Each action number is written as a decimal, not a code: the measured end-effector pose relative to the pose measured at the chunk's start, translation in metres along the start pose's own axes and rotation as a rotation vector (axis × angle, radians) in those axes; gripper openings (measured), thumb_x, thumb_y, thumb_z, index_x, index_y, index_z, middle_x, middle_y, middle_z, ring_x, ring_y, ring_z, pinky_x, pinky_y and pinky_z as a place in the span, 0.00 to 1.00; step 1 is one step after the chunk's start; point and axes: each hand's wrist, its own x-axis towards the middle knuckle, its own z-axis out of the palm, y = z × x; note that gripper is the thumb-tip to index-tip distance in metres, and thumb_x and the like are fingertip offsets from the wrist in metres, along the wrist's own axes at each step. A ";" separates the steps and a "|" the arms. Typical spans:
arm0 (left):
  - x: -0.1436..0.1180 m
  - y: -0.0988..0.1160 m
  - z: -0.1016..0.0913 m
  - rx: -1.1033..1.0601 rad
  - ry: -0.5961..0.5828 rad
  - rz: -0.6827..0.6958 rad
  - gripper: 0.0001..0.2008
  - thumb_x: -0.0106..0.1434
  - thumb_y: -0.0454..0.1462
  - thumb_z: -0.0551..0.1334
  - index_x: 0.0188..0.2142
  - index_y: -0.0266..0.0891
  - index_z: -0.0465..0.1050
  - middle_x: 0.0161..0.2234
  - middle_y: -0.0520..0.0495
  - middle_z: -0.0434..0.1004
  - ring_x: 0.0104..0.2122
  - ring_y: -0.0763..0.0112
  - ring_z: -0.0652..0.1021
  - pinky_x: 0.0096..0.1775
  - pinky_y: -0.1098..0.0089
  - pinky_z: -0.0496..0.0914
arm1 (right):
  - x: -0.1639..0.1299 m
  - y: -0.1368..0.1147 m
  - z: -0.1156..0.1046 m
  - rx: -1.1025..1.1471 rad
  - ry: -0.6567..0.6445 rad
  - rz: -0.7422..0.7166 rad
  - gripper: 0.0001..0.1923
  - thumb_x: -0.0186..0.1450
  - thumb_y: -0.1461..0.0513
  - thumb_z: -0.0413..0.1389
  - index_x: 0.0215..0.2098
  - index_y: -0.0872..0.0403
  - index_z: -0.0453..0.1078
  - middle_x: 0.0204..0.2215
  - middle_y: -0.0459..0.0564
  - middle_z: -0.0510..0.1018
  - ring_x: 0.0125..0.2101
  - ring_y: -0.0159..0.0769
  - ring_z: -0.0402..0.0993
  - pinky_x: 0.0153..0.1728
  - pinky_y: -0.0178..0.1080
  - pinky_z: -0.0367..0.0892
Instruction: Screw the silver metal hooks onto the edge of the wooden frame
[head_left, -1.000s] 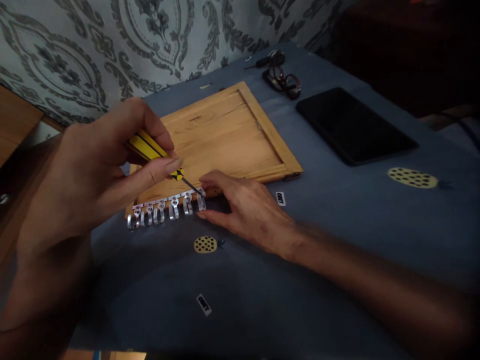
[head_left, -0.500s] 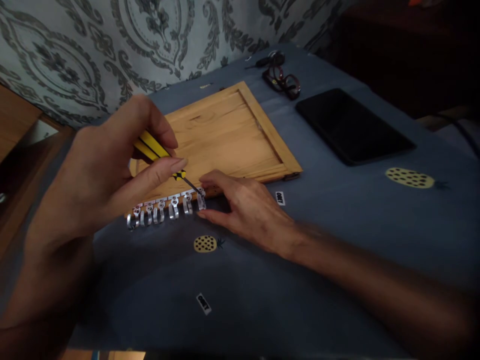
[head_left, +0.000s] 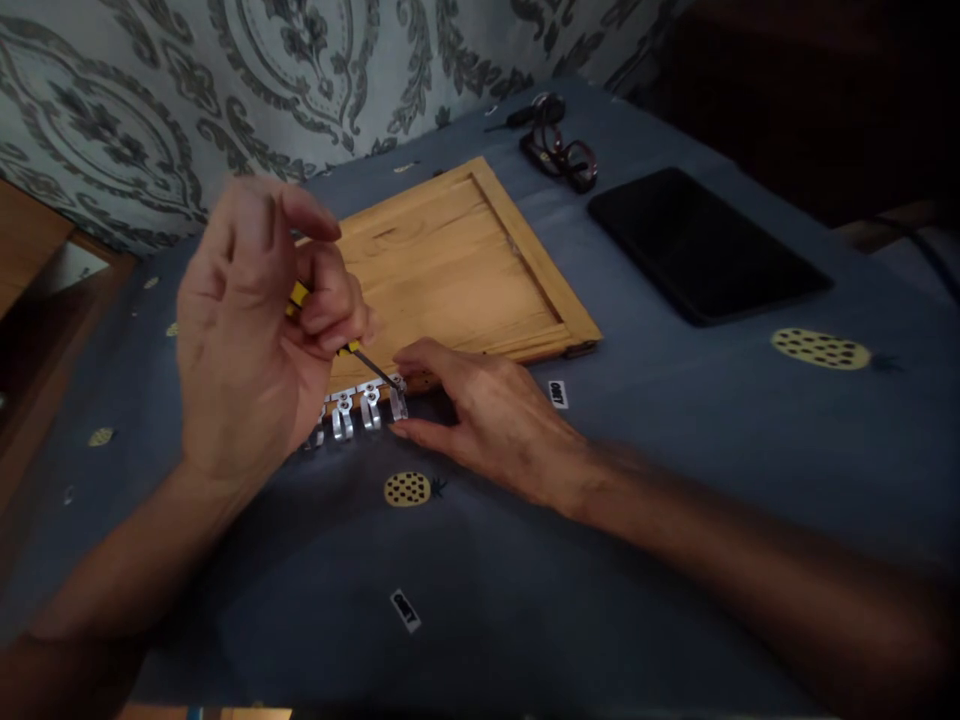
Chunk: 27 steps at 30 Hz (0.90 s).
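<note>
The left hand [head_left: 255,320] pinches a yellow screwdriver [head_left: 352,350], shaft slanting down-right onto the end hook [head_left: 397,398]; the right hand [head_left: 487,420], fingers loosely spread, steadies the hook rail [head_left: 352,410] beside it.

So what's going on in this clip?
A person's left hand holds a yellow screwdriver, its tip at the end hook of a metal hook strip along the near edge of a wooden panel. The right hand rests beside that hook, fingers touching it. All lies on a blue cloth.
</note>
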 end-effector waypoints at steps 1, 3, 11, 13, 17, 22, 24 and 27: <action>0.001 0.000 0.001 0.000 0.011 -0.010 0.13 0.70 0.42 0.57 0.29 0.40 0.69 0.15 0.59 0.49 0.14 0.79 0.54 0.20 0.73 0.61 | 0.000 0.000 0.000 0.003 -0.001 0.000 0.20 0.62 0.59 0.66 0.51 0.51 0.69 0.40 0.49 0.83 0.40 0.41 0.81 0.40 0.38 0.71; 0.004 0.001 0.002 -0.015 0.050 -0.031 0.17 0.70 0.44 0.58 0.26 0.39 0.69 0.12 0.61 0.44 0.11 0.81 0.51 0.16 0.74 0.57 | 0.000 0.000 0.000 0.008 -0.004 -0.003 0.19 0.62 0.58 0.65 0.50 0.51 0.69 0.40 0.49 0.83 0.39 0.41 0.81 0.40 0.39 0.71; 0.004 0.001 -0.002 -0.165 -0.201 -0.054 0.20 0.72 0.38 0.49 0.25 0.40 0.71 0.11 0.61 0.40 0.09 0.84 0.40 0.11 0.78 0.46 | -0.001 0.002 0.001 0.010 0.013 -0.010 0.20 0.62 0.58 0.65 0.50 0.50 0.69 0.39 0.48 0.83 0.39 0.41 0.81 0.39 0.38 0.71; 0.003 0.001 -0.005 -0.186 -0.243 -0.012 0.20 0.72 0.35 0.48 0.27 0.40 0.72 0.13 0.60 0.43 0.10 0.85 0.43 0.13 0.80 0.49 | -0.001 0.002 0.001 0.012 0.016 -0.012 0.20 0.62 0.58 0.65 0.50 0.50 0.69 0.39 0.48 0.83 0.38 0.40 0.81 0.38 0.38 0.71; 0.005 0.002 -0.008 -0.076 -0.034 -0.052 0.19 0.74 0.45 0.47 0.33 0.42 0.71 0.18 0.56 0.56 0.15 0.82 0.63 0.20 0.78 0.62 | -0.001 0.002 0.001 0.009 0.010 -0.010 0.20 0.61 0.58 0.66 0.50 0.50 0.69 0.39 0.47 0.84 0.38 0.41 0.81 0.38 0.38 0.71; 0.013 0.005 -0.008 -0.035 0.062 -0.052 0.23 0.72 0.55 0.46 0.35 0.43 0.68 0.18 0.54 0.57 0.21 0.75 0.71 0.24 0.74 0.65 | 0.000 0.005 0.002 0.011 0.008 -0.010 0.20 0.61 0.57 0.66 0.50 0.49 0.69 0.39 0.47 0.83 0.39 0.41 0.81 0.38 0.38 0.71; 0.013 0.007 -0.006 -0.025 0.069 -0.038 0.23 0.72 0.55 0.46 0.34 0.44 0.68 0.17 0.55 0.53 0.18 0.76 0.68 0.23 0.74 0.63 | -0.001 0.006 0.002 0.018 0.007 -0.008 0.20 0.62 0.57 0.65 0.50 0.49 0.69 0.39 0.48 0.83 0.39 0.41 0.81 0.38 0.38 0.71; 0.009 0.012 -0.003 -0.001 0.036 -0.033 0.23 0.72 0.53 0.49 0.29 0.43 0.67 0.14 0.58 0.45 0.13 0.80 0.58 0.19 0.76 0.57 | -0.001 0.006 0.001 0.033 0.006 -0.003 0.20 0.62 0.57 0.65 0.50 0.49 0.69 0.40 0.47 0.83 0.40 0.41 0.81 0.39 0.39 0.71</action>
